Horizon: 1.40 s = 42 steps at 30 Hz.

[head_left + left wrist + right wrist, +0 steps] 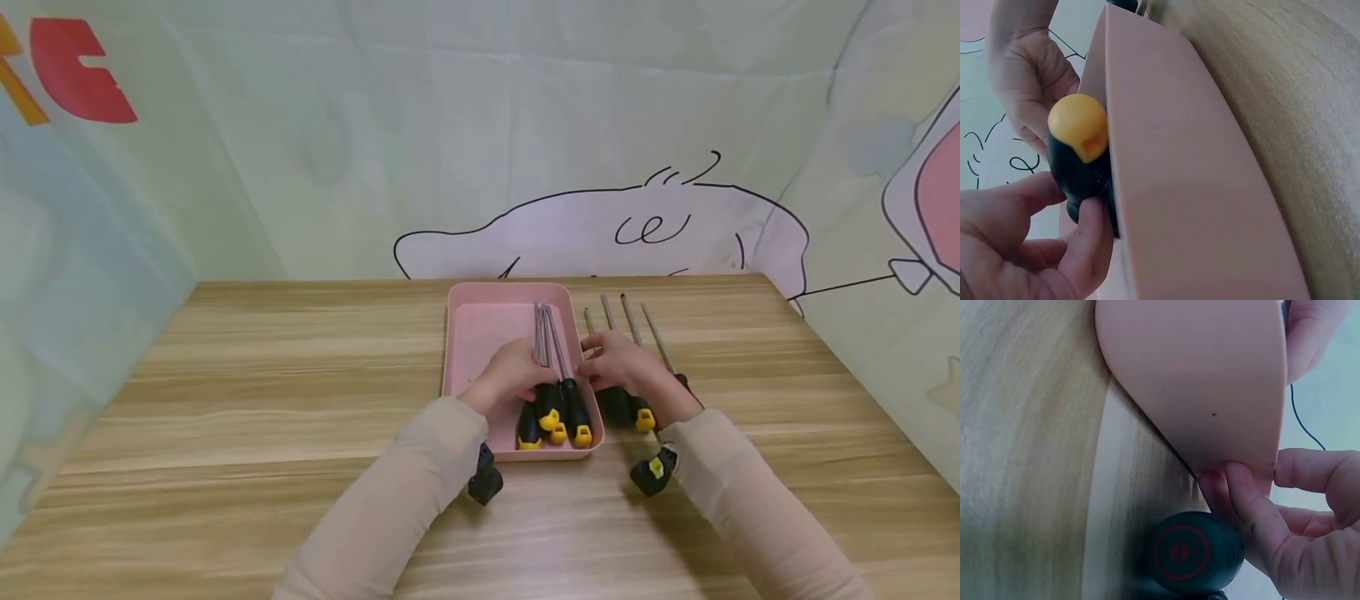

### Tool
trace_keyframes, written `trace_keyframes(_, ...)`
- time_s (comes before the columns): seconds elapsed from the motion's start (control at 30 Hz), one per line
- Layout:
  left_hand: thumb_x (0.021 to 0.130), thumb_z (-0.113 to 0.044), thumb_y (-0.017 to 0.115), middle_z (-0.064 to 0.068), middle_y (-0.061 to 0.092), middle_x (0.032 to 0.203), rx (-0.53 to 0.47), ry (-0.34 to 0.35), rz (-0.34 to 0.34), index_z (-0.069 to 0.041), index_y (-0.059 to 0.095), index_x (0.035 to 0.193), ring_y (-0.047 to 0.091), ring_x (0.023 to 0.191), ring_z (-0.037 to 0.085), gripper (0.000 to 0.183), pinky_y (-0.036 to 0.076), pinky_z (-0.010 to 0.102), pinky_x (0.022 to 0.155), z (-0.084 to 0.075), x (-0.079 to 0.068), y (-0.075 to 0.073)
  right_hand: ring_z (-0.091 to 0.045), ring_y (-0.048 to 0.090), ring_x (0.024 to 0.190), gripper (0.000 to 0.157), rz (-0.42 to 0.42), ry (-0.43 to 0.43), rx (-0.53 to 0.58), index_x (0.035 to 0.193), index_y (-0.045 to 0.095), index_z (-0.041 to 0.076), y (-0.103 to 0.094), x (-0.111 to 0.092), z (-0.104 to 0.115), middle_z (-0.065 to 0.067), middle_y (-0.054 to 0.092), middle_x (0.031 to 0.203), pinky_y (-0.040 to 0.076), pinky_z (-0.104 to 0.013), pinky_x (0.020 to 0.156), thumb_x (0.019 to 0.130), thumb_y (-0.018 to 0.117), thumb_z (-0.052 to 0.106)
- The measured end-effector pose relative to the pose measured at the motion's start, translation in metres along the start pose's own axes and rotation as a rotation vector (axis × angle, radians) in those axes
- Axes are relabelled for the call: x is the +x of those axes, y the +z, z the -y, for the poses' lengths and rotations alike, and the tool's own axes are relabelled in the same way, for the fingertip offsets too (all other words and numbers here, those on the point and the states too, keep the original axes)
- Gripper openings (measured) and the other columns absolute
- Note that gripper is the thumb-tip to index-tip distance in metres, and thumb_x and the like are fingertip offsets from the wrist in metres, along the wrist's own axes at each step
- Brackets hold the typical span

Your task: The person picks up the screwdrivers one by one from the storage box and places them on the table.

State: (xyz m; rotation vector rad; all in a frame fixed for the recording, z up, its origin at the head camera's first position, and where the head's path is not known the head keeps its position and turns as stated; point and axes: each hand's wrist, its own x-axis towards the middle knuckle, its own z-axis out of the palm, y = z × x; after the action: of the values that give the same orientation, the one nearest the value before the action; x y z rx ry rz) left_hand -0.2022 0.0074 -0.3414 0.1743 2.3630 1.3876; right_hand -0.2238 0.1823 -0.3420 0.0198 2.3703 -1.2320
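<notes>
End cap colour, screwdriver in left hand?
The end cap is yellow; it shows best in the left wrist view.

The bench [300,383] leaves passage left of the pink tray [487,329]. Screwdrivers [576,408] crowd its right half; loose screwdrivers [617,406] obstruct the bench beyond.

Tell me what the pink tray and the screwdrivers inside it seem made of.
Pink tray: probably plastic, smooth, matte, with molded rounded corners. Screwdrivers: shafts likely metal, given their grey sheen; handles perhaps plastic or rubber, smooth black with yellow ends.
</notes>
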Motion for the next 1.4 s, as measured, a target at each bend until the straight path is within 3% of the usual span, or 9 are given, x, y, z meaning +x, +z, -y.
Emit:
trace_keyframes(0.2, 0.087, -0.013, 0.064, 0.009, 0.052, 0.083, -0.031, -0.059, 0.010, 0.001, 0.053, 0.088, 0.056, 0.072, 0.020, 0.018, 0.054, 0.029, 0.067, 0.002, 0.000, -0.003, -0.029, 0.061, 0.090, 0.047, -0.004, 0.002, -0.006, 0.130, 0.042, -0.008, 0.000, -0.001, 0.000, -0.026, 0.055, 0.113, 0.052, -0.038, 0.079, 0.087, 0.058, 0.002)
trace_keyframes(0.77, 0.090, -0.013, 0.060, 0.012, 0.062, 0.093, -0.094, -0.083, 0.119, 0.005, 0.061, 0.098, 0.059, 0.078, 0.020, 0.019, 0.054, 0.030, 0.072, 0.010, 0.000, -0.017, -0.029, 0.061, 0.091, 0.049, -0.006, 0.001, 0.002, 0.132, 0.040, -0.008, 0.000, 0.000, 0.000, -0.027, 0.055, 0.115, 0.052, -0.039, 0.079, 0.088, 0.058, 0.002)
trace_keyframes(1.4, 0.089, -0.015, 0.062, 0.011, 0.062, 0.091, -0.072, -0.101, 0.140, 0.002, 0.064, 0.101, 0.058, 0.080, 0.020, 0.021, 0.053, 0.028, 0.073, 0.013, -0.004, -0.030, -0.028, 0.061, 0.087, 0.048, -0.009, -0.009, 0.005, 0.131, 0.041, -0.009, 0.001, -0.001, 0.000, -0.027, 0.056, 0.113, 0.052, -0.039, 0.080, 0.087, 0.058, 0.001)
